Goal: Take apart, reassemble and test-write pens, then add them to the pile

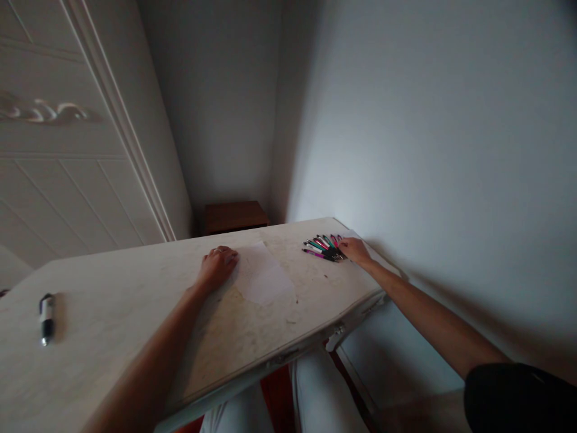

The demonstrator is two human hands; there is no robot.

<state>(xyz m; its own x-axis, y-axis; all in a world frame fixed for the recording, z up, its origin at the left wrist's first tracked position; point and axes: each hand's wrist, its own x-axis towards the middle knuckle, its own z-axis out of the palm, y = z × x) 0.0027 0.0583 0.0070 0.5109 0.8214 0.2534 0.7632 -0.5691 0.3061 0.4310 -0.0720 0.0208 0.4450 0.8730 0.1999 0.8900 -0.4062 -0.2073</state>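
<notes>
Several pens (321, 246) in pink, green, red, white and black lie fanned out at the table's right end. My right hand (355, 250) is at the right side of this fan, its fingers pinched on a pen among them. Which pen it is cannot be made out clearly. A sheet of white paper (265, 276) lies flat to the left of the pens. Resting on the left edge of that sheet is my left hand (219, 263), palm down, fingers laid out and slightly bent, with a ring on one finger and nothing held.
A thick white and dark pen (46, 319) lies apart at the table's left. The worn white table (126, 313) has a carved front edge. A wall (428, 150) borders its right side. Behind stand a brown wooden cabinet (237, 215) and a white panelled door (67, 180).
</notes>
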